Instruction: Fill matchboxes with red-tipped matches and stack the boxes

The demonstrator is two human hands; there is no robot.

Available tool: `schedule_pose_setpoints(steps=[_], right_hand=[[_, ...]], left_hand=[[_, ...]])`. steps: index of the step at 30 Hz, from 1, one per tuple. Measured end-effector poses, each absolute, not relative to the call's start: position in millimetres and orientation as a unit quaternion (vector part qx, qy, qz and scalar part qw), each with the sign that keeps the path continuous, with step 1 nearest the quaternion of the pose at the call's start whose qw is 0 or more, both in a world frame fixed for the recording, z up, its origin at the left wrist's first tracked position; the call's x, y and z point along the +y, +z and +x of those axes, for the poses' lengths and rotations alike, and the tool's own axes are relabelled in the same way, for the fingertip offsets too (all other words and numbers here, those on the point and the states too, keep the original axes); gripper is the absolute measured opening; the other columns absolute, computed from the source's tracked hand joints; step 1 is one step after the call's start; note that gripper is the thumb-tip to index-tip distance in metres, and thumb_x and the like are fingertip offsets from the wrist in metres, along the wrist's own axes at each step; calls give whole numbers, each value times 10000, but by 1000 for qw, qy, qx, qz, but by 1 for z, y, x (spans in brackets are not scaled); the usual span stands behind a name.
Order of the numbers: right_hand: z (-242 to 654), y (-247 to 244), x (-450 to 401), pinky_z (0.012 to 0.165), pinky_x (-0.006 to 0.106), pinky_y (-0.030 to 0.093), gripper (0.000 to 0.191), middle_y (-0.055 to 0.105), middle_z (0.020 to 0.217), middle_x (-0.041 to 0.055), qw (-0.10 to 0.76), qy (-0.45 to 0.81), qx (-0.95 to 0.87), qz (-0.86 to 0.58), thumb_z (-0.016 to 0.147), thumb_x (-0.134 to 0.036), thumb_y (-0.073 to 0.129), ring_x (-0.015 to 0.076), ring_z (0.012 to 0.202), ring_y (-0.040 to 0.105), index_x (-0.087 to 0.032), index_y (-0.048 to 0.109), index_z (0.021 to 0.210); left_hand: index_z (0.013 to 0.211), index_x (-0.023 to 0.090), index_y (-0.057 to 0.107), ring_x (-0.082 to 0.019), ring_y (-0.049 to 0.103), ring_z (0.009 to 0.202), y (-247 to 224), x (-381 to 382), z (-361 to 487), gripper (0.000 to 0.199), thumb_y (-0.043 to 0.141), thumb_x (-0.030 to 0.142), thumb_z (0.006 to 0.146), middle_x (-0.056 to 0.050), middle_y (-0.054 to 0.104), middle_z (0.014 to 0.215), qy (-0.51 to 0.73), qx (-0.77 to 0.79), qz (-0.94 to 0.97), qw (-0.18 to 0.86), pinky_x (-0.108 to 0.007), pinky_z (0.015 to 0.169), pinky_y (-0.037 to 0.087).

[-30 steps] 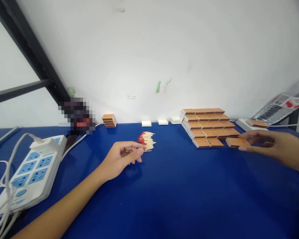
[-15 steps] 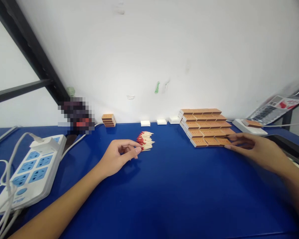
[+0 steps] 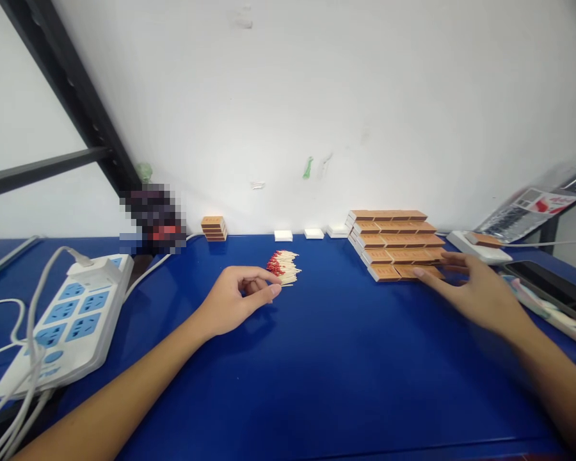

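My left hand [image 3: 249, 296] is at the near left edge of a pile of red-headed matches [image 3: 284, 266], thumb and index finger together at the match heads; what they pinch is too small to make out. On the right, several stepped rows of orange matchboxes [image 3: 398, 240] rise toward the wall. My right hand [image 3: 470, 285] is at the right end of the front row, its fingers apart, with the thumb over the front boxes and the other fingertips by the row behind.
Small white boxes [image 3: 283, 235] and a short matchbox stack [image 3: 214, 228] stand along the wall. A power strip [image 3: 77, 320] with white cables lies at left. Another white strip [image 3: 480, 248], a dark device [image 3: 552, 288] and a plastic package [image 3: 532, 205] are at right.
My right thumb has moved left over the front row's boxes, with the fingers still spread. My left hand stays at the matches. The view has shifted slightly.
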State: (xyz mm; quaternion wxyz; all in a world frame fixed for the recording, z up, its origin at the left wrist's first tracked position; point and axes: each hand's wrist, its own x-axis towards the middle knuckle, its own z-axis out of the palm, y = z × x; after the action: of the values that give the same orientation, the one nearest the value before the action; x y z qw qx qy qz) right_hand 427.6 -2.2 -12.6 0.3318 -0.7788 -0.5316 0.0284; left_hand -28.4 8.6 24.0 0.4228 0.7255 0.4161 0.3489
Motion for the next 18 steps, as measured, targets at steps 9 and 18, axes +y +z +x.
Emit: schedule_pose_setpoints(steps=[9,18], right_hand=[[412,-14,1,1037,538,553,918,678,1334,258,292,9,-538,-791,693,-778,756,415,1200,680,-111,616,1308],[412,-22,5,1063,532,533,919,671,1335,247,259,-26,-549,-795,698,-803,706,408,1229,656,-109,612,1293]], left_hand=[[1011,148,813,-130,557,600,27,6,-27,351,753,469,883,-49,722,716,349,417,731,413,-245,568,417],[1032,153,814,-128,565,617,28,5,-26,343,745,458,890,-48,720,726,344,418,727,423,-244,579,411]])
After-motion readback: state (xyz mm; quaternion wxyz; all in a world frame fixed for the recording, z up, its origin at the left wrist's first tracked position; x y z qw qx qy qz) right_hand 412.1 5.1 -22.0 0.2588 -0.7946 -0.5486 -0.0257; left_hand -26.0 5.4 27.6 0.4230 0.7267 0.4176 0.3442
